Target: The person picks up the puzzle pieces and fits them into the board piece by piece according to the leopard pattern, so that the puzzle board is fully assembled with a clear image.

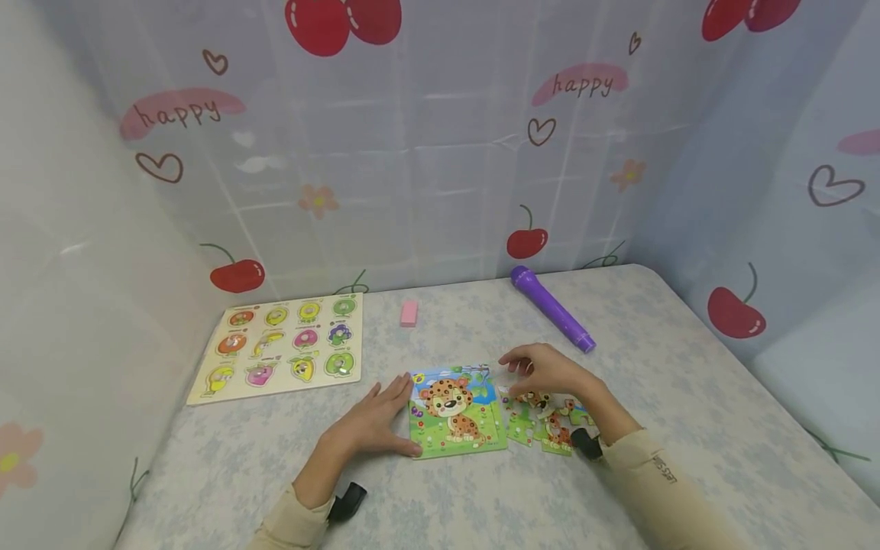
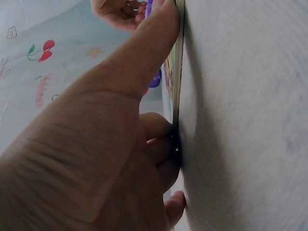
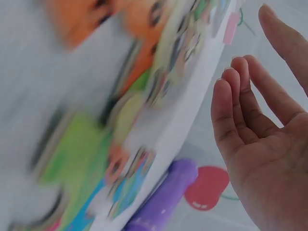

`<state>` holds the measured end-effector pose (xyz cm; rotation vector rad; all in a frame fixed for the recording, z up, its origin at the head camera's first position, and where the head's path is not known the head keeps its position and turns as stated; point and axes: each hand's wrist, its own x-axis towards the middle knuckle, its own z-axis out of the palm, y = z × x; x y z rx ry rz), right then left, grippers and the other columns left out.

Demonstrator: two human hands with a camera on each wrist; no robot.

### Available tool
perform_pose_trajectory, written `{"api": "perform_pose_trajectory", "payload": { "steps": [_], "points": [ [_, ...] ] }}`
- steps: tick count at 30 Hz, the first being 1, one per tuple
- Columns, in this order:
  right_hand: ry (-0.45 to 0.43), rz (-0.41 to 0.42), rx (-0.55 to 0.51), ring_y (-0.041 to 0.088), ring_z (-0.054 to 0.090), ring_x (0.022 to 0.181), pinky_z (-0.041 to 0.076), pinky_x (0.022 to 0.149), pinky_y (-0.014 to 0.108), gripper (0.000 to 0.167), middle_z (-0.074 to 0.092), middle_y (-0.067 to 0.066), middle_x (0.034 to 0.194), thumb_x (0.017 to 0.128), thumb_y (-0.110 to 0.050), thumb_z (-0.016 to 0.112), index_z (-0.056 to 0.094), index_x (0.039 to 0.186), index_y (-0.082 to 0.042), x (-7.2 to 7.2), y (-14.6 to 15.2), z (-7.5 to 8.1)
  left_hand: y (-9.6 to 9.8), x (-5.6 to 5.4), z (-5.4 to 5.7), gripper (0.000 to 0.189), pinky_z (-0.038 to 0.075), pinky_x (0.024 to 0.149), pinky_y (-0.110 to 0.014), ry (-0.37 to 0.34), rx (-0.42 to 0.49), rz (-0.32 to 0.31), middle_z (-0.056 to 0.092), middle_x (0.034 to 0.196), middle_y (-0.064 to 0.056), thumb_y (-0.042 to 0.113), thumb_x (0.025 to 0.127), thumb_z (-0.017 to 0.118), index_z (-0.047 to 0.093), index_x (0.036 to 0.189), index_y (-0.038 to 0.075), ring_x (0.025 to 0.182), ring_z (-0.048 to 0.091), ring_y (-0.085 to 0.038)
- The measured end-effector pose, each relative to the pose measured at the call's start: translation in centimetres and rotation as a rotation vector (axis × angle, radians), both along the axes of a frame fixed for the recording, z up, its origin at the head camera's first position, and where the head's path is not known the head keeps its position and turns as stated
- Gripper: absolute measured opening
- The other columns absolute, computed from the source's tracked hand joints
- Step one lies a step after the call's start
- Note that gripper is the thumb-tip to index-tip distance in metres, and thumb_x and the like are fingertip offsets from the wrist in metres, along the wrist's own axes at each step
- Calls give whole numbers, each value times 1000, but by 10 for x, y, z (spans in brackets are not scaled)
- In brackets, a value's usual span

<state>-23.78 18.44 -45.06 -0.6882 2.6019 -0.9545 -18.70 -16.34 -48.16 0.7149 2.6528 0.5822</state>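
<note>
A square puzzle board (image 1: 457, 412) with a spotted leopard cub on it lies flat on the table. My left hand (image 1: 371, 420) rests along its left side, thumb on the near corner and fingertips at the far one; the left wrist view shows the thumb (image 2: 149, 41) over the board's edge (image 2: 177, 91). Loose jigsaw pieces (image 1: 555, 435) with leopard and grass parts lie right of the board, some overlapping. Above them hovers my right hand (image 1: 546, 370), fingers loosely bent. In the right wrist view, thumb and fingers are apart with nothing between them, and the pieces (image 3: 79, 149) are blurred.
A wooden fruit puzzle board (image 1: 275, 388) lies at the back left. The pink block (image 1: 409, 313) sits behind the leopard board. Toward the back right lies a purple toy microphone (image 1: 553, 309). Patterned curtains (image 1: 440, 137) hang around the table.
</note>
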Motion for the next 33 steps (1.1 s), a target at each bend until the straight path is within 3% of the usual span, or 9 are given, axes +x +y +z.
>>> {"api": "perform_pose_trajectory", "payload": {
  "steps": [9, 17, 23, 33],
  "points": [
    [-5, -88, 35, 17, 56, 85, 51, 71, 24, 52, 66, 7, 99, 77, -21, 83, 66, 121, -2, 2, 45, -6, 1, -2, 1, 120, 8, 126, -50, 4, -8, -2, 13, 164, -10, 64, 70, 76, 17, 155, 5, 153, 13, -25],
    [-32, -116, 53, 18, 59, 88, 52, 72, 23, 52, 67, 7, 101, 77, -19, 82, 64, 122, 1, 2, 74, -11, 1, -2, 0, 119, 7, 126, -50, 2, -11, -5, 12, 165, -8, 65, 70, 75, 17, 156, 6, 153, 12, -24],
    [-27, -120, 83, 18, 60, 91, 53, 76, 27, 54, 67, 8, 103, 76, -21, 83, 65, 122, 0, 0, 89, -13, 1, -2, -1, 120, 7, 126, -50, -1, -13, -4, 12, 165, -8, 66, 69, 75, 17, 156, 6, 153, 12, -24],
    [-99, -129, 75, 20, 54, 89, 51, 76, 29, 52, 63, 9, 101, 77, -14, 81, 64, 123, 0, -8, 97, -13, -1, -2, -3, 119, 7, 126, -50, -8, -11, 1, 12, 165, -8, 66, 70, 75, 18, 156, 7, 153, 12, -24]
  ]
}}
